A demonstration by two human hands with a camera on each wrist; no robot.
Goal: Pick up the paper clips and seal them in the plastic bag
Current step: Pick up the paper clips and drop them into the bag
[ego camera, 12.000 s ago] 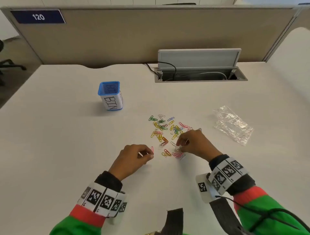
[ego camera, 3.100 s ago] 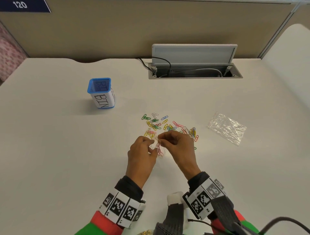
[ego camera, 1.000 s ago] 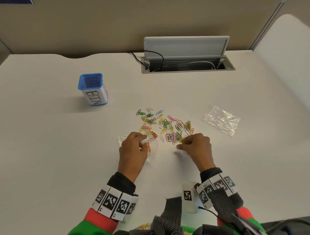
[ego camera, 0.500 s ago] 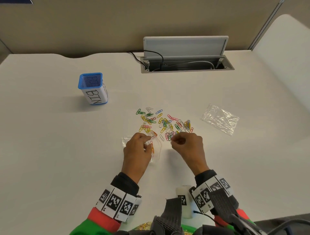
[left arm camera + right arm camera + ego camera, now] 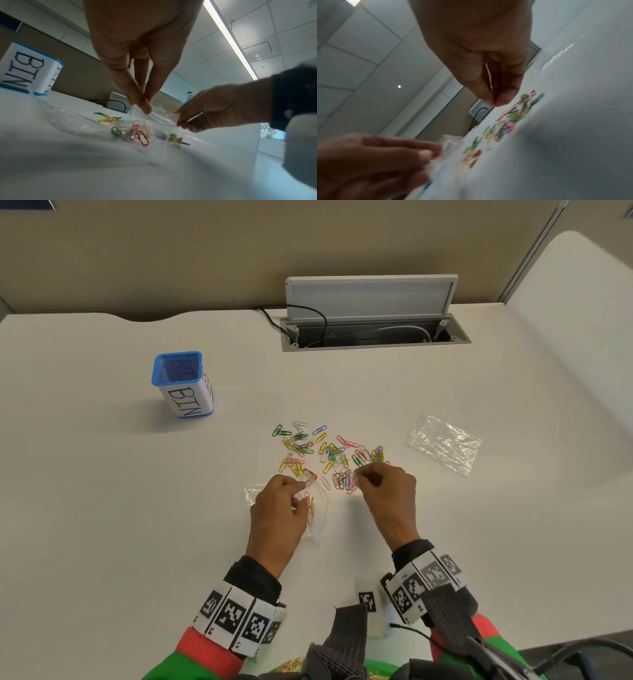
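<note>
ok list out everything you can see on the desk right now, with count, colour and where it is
loose paper clips: many, mixed colours, scattered mid-desk beyond both hands
plastic bag: one, clear, a few clips inside, under the left hand
second plastic bag: one, clear, crinkled, flat on the desk at far right
bin: one, blue with white label reading BIN, upright, far left
cable box: one, grey, lid raised, set into the desk's far edge, cables inside
desk: one, white
left hand: pinches the bag's mouth
right hand: fingertips pinch a pale clip at the pile's near edge
wrist bands: two, white with black markers
</note>
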